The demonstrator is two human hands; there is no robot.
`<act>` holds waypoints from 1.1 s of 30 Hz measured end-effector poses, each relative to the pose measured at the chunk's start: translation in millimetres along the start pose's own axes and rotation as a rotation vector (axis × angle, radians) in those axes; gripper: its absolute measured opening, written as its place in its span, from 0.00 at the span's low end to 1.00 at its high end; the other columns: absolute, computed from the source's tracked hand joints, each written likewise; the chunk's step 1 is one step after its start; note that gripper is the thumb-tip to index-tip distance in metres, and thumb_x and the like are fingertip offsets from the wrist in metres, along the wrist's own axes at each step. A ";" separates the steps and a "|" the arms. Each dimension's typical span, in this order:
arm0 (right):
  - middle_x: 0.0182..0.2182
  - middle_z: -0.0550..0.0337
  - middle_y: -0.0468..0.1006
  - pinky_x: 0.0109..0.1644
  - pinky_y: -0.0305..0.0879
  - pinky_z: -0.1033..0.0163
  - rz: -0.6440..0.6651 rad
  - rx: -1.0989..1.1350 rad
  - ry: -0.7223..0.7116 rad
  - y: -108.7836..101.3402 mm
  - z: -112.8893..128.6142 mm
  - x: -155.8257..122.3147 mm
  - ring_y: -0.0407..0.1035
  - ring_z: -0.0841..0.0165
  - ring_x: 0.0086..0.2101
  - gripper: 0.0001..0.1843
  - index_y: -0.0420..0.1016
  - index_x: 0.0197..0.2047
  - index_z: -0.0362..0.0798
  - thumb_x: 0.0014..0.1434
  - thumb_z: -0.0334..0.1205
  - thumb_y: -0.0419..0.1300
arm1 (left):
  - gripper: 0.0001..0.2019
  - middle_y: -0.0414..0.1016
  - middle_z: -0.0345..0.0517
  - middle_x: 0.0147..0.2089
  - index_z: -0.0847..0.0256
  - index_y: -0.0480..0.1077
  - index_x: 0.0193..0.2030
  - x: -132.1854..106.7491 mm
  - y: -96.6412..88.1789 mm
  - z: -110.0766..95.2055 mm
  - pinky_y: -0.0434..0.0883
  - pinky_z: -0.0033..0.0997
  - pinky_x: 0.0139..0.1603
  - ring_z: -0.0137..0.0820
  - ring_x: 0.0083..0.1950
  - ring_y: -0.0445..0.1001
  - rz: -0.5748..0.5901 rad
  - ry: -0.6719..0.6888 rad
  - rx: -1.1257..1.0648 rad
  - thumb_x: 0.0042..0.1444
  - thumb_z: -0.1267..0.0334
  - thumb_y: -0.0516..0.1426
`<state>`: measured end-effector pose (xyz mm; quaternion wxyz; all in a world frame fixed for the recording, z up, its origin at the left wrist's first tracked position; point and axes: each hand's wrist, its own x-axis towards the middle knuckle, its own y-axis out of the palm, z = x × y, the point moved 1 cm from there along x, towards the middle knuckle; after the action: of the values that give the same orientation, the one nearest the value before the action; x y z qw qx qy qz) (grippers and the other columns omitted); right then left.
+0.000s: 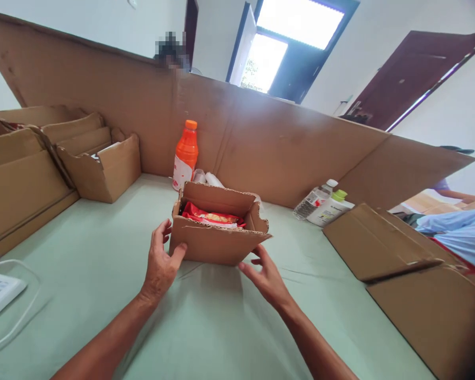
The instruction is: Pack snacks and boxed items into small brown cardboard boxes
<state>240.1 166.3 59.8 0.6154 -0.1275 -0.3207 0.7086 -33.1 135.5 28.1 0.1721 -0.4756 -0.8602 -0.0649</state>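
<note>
Head view: two bare hands flank an open box (214,245) on a pale green tabletop (229,327). The left hand (162,261) holds the box by its near left corner, thumb on the front wall and fingers along the side; the right hand (267,277), fingers partly curled, is at the near right corner, though whether it grips cannot be told. Inside the box lies a red packet (206,215). Behind the box stand an orange bottle (188,148) and a cardboard screen (269,142); a clear bottle (311,201) is to its right, cardboard bins (121,171) to its left.
</note>
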 end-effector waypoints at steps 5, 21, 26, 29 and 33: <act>0.49 0.47 0.78 0.44 0.72 0.55 -0.048 0.090 0.001 28.5 11.8 24.6 0.73 0.59 0.43 0.28 0.67 0.57 0.45 0.59 0.54 0.58 | 0.25 0.75 0.54 0.55 0.62 0.67 0.57 4.5 -0.6 4.8 0.74 0.42 0.55 0.41 0.56 0.75 0.113 -0.180 -0.108 0.55 0.54 0.60; 0.56 0.47 0.75 0.53 0.73 0.51 -0.396 -0.097 0.078 -53.0 -30.8 -180.3 0.72 0.54 0.53 0.32 0.65 0.64 0.50 0.61 0.53 0.64 | 0.24 0.79 0.51 0.52 0.59 0.72 0.54 -63.9 36.4 -36.1 0.75 0.39 0.53 0.41 0.52 0.78 0.596 -0.167 -0.036 0.54 0.49 0.61; 0.73 0.44 0.52 0.67 0.61 0.42 -0.218 0.090 0.029 -79.3 -58.3 -166.4 0.53 0.46 0.69 0.62 0.41 0.77 0.54 0.51 0.71 0.65 | 0.26 0.79 0.47 0.42 0.58 0.75 0.51 -70.1 12.8 -23.2 0.75 0.34 0.38 0.35 0.36 0.77 0.499 -0.114 0.229 0.51 0.43 0.61; 0.75 0.45 0.43 0.71 0.51 0.38 -0.085 0.166 0.000 -88.7 -70.2 -148.6 0.45 0.45 0.71 0.71 0.31 0.78 0.56 0.45 0.74 0.66 | 0.28 0.80 0.46 0.38 0.58 0.74 0.52 -78.2 12.2 -26.6 0.74 0.33 0.34 0.35 0.34 0.77 0.511 -0.172 0.268 0.50 0.41 0.61; 0.76 0.46 0.38 0.73 0.44 0.37 -0.004 0.234 -0.086 -88.4 -73.1 -133.1 0.40 0.45 0.72 0.74 0.26 0.77 0.56 0.44 0.74 0.67 | 0.35 0.82 0.47 0.36 0.61 0.70 0.55 -84.6 22.6 -31.9 0.76 0.36 0.34 0.39 0.33 0.80 0.521 -0.330 0.175 0.45 0.38 0.63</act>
<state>380.0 64.3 29.7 0.6130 -0.0235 -0.2623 0.7449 34.7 71.6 26.4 0.0817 -0.6674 -0.7281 0.1337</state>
